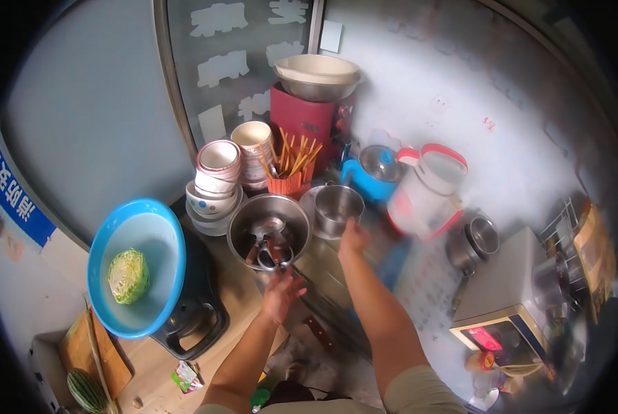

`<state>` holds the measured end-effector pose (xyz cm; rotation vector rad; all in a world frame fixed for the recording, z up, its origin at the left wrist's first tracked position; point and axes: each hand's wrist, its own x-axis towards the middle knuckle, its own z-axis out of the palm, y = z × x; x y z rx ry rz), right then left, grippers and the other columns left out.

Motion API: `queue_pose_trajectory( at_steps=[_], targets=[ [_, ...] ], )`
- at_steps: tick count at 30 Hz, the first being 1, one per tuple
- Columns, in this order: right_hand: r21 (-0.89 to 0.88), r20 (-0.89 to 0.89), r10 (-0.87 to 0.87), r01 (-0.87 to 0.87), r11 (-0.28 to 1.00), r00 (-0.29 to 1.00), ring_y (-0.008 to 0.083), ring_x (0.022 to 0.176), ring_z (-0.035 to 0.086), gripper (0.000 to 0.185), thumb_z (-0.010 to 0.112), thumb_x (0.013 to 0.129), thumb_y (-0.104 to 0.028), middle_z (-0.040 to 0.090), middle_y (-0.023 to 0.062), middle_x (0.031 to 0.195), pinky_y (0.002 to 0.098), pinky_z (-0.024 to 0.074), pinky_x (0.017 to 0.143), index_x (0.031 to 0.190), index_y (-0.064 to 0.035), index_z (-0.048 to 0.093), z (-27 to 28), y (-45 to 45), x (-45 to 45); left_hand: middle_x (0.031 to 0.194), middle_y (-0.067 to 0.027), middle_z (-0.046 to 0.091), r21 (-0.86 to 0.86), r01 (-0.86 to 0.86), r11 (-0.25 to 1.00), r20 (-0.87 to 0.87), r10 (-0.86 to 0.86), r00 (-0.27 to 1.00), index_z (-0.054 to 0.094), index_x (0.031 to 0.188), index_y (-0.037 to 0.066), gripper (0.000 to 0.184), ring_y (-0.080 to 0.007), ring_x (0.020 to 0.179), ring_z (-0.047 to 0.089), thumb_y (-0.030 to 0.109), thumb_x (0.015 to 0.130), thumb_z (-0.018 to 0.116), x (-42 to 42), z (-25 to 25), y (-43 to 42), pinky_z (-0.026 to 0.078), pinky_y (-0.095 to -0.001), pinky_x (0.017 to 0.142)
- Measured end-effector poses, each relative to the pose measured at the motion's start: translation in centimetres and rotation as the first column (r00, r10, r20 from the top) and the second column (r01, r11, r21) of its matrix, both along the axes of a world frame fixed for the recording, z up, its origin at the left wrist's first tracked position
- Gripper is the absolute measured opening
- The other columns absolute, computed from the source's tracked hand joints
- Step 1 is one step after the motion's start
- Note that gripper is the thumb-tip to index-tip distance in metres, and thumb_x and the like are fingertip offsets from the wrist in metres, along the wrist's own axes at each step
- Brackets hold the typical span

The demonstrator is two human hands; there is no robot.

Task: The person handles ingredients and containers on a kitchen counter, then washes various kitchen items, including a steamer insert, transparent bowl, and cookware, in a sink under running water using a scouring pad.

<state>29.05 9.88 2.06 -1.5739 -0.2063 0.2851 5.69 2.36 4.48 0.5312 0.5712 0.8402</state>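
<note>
My right hand [352, 240] is closed at the near rim of a small steel pot [339, 210], which sits over a pale plate or lid; the fingertips are partly hidden. My left hand [283, 295] has its fingers apart, just in front of a steel bowl [236, 234]. Inside that bowl lie a ladle [267, 226] and other metal utensils with brown handles. Whether the left fingertips touch the bowl's edge, I cannot tell. A brown riveted handle [318, 332], like a knife's, lies below and between my forearms.
Stacked bowls [218, 169] and an orange basket of chopsticks [288, 183] stand behind. Right of them are a blue electric pot [371, 181] and a clear, red-rimmed container [426, 186]. At left, a blue basin [178, 255] holds half a cabbage [128, 276]. A microwave [495, 297] stands right.
</note>
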Motion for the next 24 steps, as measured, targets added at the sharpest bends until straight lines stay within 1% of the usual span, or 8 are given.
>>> queue_pose_trajectory(
  at_steps=[4, 5, 8, 11, 15, 18, 21, 24],
  targets=[
    [-0.079, -0.028, 0.176, -0.178, 0.981, 0.984, 0.0208, 0.068, 0.054, 0.042, 0.059, 0.082, -0.037, 0.058, 0.0145, 0.077, 0.0348, 0.0443, 0.064, 0.081, 0.0043, 0.054, 0.4, 0.2, -0.3, 0.139, -0.0094, 0.026, -0.003, 0.030, 1.000, 0.030, -0.030, 0.999, 0.010, 0.139, 0.010, 0.074, -0.0293, 0.113, 0.044, 0.013, 0.080, 0.056, 0.6, -0.5, 0.4, 0.044, -0.0433, 0.086],
    [0.005, -0.048, 0.288, -0.288, 0.958, 0.956, 0.0195, 0.071, 0.055, 0.044, 0.059, 0.082, -0.038, 0.057, 0.0147, 0.083, 0.0340, 0.0445, 0.066, 0.092, 0.0045, 0.053, 1.4, -0.5, -0.7, 0.139, -0.0094, 0.027, -0.002, 0.030, 1.000, 0.022, -0.030, 0.999, 0.008, 0.139, 0.010, 0.074, -0.0304, 0.112, 0.045, 0.012, 0.081, 0.055, 0.8, -0.4, 0.3, 0.044, -0.0437, 0.086],
    [-0.062, 0.190, 0.277, -0.270, 0.961, 0.942, 0.0214, 0.075, 0.056, 0.047, 0.059, 0.081, -0.038, 0.057, 0.0160, 0.091, 0.0329, 0.0450, 0.069, 0.101, 0.0033, 0.050, -1.6, -0.9, -0.4, 0.137, -0.0105, 0.027, 0.002, 0.031, 1.000, -0.017, -0.031, 0.999, 0.005, 0.139, 0.010, 0.074, -0.0326, 0.111, 0.046, 0.010, 0.083, 0.053, 1.7, 0.2, 0.0, 0.044, -0.0438, 0.085],
    [-0.159, 0.408, 0.463, -0.438, 0.885, 0.787, 0.0250, 0.082, 0.057, 0.048, 0.062, 0.079, -0.035, 0.055, 0.0169, 0.095, 0.0331, 0.0453, 0.072, 0.105, 0.0019, 0.048, -1.2, -7.3, -3.1, 0.136, -0.0125, 0.029, 0.035, 0.057, 0.998, -0.156, -0.051, 0.986, 0.009, 0.138, 0.009, 0.070, -0.0305, 0.107, 0.050, 0.008, 0.083, 0.052, 1.2, 0.0, -1.5, 0.045, -0.0402, 0.083],
    [-0.625, 0.428, 0.772, -0.463, 0.628, 0.469, 0.0305, 0.092, 0.053, 0.052, 0.066, 0.072, -0.028, 0.051, 0.0169, 0.100, 0.0373, 0.0451, 0.074, 0.111, -0.0008, 0.045, 1.5, -18.9, -9.7, 0.121, -0.0104, 0.046, 0.251, 0.134, 0.959, -0.398, -0.024, 0.917, 0.036, 0.127, 0.004, 0.046, -0.0189, 0.096, 0.055, 0.002, 0.082, 0.048, -0.3, -3.1, -4.9, 0.047, -0.0283, 0.075],
    [-0.733, 0.430, 0.838, -0.412, 0.541, 0.336, 0.0320, 0.090, 0.051, 0.050, 0.064, 0.070, -0.015, 0.050, 0.0164, 0.102, 0.0415, 0.0445, 0.074, 0.115, -0.0019, 0.045, 1.5, -23.3, -12.9, 0.114, -0.0098, 0.051, 0.419, 0.299, 0.857, -0.605, 0.019, 0.796, 0.047, 0.118, 0.003, 0.037, -0.0155, 0.094, 0.055, 0.001, 0.081, 0.048, -1.2, -5.9, -7.4, 0.046, -0.0254, 0.072],
    [-0.739, 0.473, 0.819, -0.360, 0.570, 0.324, 0.0336, 0.090, 0.050, 0.053, 0.062, 0.068, -0.012, 0.050, 0.0149, 0.101, 0.0424, 0.0442, 0.073, 0.118, -0.0023, 0.045, 0.5, -24.6, -13.5, 0.110, -0.0114, 0.054, 0.639, 0.366, 0.677, -0.675, 0.266, 0.688, 0.055, 0.108, 0.003, 0.030, -0.0195, 0.093, 0.056, 0.002, 0.079, 0.050, -1.1, -4.2, -9.7, 0.046, -0.0269, 0.073],
    [-0.746, 0.455, 0.801, -0.325, 0.582, 0.389, 0.0299, 0.089, 0.051, 0.051, 0.059, 0.072, -0.010, 0.048, 0.0128, 0.101, 0.0394, 0.0451, 0.069, 0.120, -0.0048, 0.044, 0.0, -26.8, -13.4, 0.108, -0.0154, 0.055, 0.775, 0.456, 0.437, -0.620, 0.389, 0.681, 0.058, 0.103, 0.005, 0.029, -0.0310, 0.095, 0.055, 0.003, 0.074, 0.053, -0.2, -3.2, -11.1, 0.045, -0.0374, 0.083]
  ],
)
